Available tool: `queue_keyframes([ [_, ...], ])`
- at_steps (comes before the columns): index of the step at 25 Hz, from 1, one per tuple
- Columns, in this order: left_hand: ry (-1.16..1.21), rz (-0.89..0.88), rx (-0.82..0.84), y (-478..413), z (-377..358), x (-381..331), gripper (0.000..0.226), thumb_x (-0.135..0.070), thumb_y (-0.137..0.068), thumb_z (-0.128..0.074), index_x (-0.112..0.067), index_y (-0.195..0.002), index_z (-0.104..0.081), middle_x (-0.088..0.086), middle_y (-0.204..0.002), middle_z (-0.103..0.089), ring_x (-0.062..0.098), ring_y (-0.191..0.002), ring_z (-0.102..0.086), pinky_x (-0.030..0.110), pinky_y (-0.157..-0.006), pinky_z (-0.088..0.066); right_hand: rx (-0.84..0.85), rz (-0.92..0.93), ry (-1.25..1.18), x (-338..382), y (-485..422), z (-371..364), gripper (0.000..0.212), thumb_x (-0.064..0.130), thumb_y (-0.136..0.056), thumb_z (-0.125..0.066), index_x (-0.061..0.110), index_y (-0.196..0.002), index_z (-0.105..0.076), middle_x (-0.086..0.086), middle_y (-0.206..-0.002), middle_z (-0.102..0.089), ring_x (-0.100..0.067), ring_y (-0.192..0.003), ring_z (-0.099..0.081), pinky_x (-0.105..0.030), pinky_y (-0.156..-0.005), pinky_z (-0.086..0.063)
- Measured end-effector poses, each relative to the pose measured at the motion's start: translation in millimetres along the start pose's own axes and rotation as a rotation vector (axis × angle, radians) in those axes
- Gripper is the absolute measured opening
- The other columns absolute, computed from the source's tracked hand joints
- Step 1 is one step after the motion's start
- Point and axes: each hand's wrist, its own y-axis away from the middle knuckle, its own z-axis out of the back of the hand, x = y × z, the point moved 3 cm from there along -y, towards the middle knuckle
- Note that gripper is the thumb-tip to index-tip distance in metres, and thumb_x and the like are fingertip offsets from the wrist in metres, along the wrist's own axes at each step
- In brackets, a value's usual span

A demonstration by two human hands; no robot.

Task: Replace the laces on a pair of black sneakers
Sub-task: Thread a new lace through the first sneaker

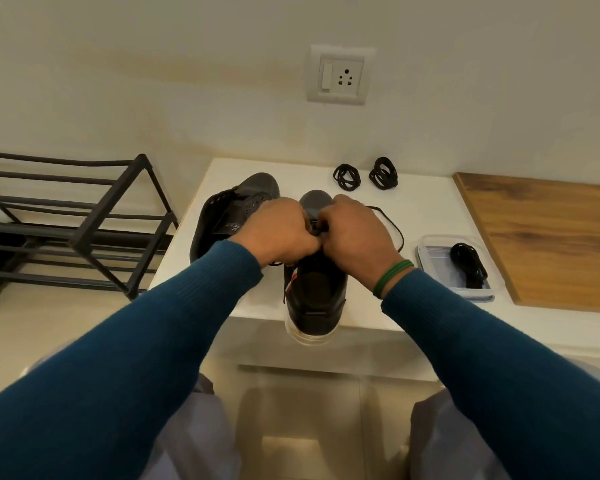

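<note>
On the white table point(423, 209), right at its front edge, the nearer sneaker point(314, 292) is seen standing upright. Its toe is pointed at the wall, and its heel and pale sole are hung just over the edge. A black upper is shown, with a dark lining and a flash of red and white at the left of the collar.

Over its eyelets the two hands are held together, knuckles touching. The left hand point(278, 230) and the right hand point(355, 230) are both curled, and the black lace point(394, 226) is pinched between their fingertips. A loop of it is flung out on the tabletop to the right of the shoe. A green band point(392, 277) is worn on the right wrist.

Just to the left, the second sneaker point(222, 209) is tilted over, with its grey toe cap and a row of small eyelets on show.

Near the wall, two coiled laces point(346, 176) are laid side by side. A black bundle point(468, 263) is kept in a clear container point(430, 258), beside a wooden board point(551, 237). A metal rack point(84, 220) is seen off to the left.
</note>
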Motion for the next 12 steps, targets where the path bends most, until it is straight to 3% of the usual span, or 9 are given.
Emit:
queue_keyframes([
  [2,0.067,0.027,-0.006,-2.6,2.0,-0.1,0.026,-0.026,-0.084,-0.065,-0.003,-0.09,-0.077,0.014,-0.08,-0.073,0.022,-0.066,-0.064,0.037,-0.069,-0.059,-0.063,-0.061,-0.135,-3.4,1.9,0.8,0.004,0.018,-0.087,-0.065,0.018,-0.089,-0.069,-0.001,-0.089,-0.06,-0.018,-0.081,-0.057,-0.028,-0.065,-0.04],
  [4,0.143,0.074,0.064,-4.2,5.0,3.4,0.024,-0.02,-0.089,-0.062,-0.004,-0.1,-0.077,0.014,-0.09,-0.075,0.027,-0.073,-0.07,0.036,-0.076,-0.062,-0.113,-0.232,-0.332,-12.4,2.6,1.7,0.01,0.017,-0.088,-0.066,0.022,-0.08,-0.065,0.002,-0.085,-0.065,-0.017,-0.08,-0.061,-0.027,-0.064,-0.044],
  [6,0.216,0.124,0.113,-2.3,8.3,7.7,0.021,-0.018,-0.091,-0.062,-0.008,-0.104,-0.076,0.01,-0.096,-0.075,0.025,-0.08,-0.073,0.038,-0.079,-0.062,-0.122,-0.509,-0.813,-28.4,1.8,1.2,0.015,0.009,-0.095,-0.058,0.015,-0.083,-0.063,-0.003,-0.087,-0.064,-0.026,-0.085,-0.069,-0.037,-0.07,-0.059],
  [8,0.262,0.166,0.124,-1.1,9.2,9.7,0.021,-0.019,-0.091,-0.063,-0.007,-0.104,-0.075,0.01,-0.096,-0.074,0.023,-0.077,-0.072,0.033,-0.073,-0.063,-0.07,-0.861,-1.395,-40.9,6.0,-3.1,0.019,0.003,-0.099,-0.045,0.007,-0.096,-0.063,-0.008,-0.091,-0.063,-0.031,-0.087,-0.072,-0.042,-0.07,-0.063],
  [9,0.272,0.181,0.118,-1.2,9.2,9.8,0.021,-0.019,-0.091,-0.063,-0.005,-0.102,-0.074,0.011,-0.093,-0.074,0.021,-0.071,-0.069,0.03,-0.066,-0.061,-0.042,-0.939,-1.465,-44.5,8.5,-4.6,0.019,0.002,-0.099,-0.044,0.005,-0.101,-0.062,-0.01,-0.094,-0.063,-0.029,-0.086,-0.071,-0.04,-0.066,-0.064],
  [10,0.278,0.194,0.112,-0.9,9.0,9.3,0.02,-0.02,-0.092,-0.063,-0.004,-0.1,-0.074,0.011,-0.089,-0.073,0.02,-0.066,-0.066,0.027,-0.059,-0.057,-0.025,-0.912,-1.359,-46.9,8.4,-4.6,0.017,0.004,-0.098,-0.046,0.004,-0.105,-0.061,-0.011,-0.098,-0.063,-0.027,-0.086,-0.069,-0.039,-0.064,-0.063],
  [11,0.279,0.208,0.106,0.0,9.0,8.7,0.02,-0.02,-0.092,-0.063,-0.004,-0.099,-0.073,0.011,-0.087,-0.073,0.019,-0.063,-0.065,0.025,-0.056,-0.054,-0.037,-0.777,-1.1,-47.6,5.9,-1.7,0.016,0.009,-0.096,-0.051,0.006,-0.108,-0.061,-0.012,-0.103,-0.063,-0.026,-0.09,-0.066,-0.039,-0.067,-0.063],
  [12,0.279,0.213,0.099,0.2,8.5,8.5,0.019,-0.02,-0.092,-0.063,-0.004,-0.099,-0.073,0.011,-0.087,-0.074,0.02,-0.063,-0.067,0.025,-0.056,-0.055,-0.069,-0.529,-0.74,-44.4,2.7,2.2,0.021,0.016,-0.093,-0.056,0.009,-0.113,-0.06,-0.01,-0.11,-0.061,-0.026,-0.097,-0.062,-0.041,-0.075,-0.06],
])
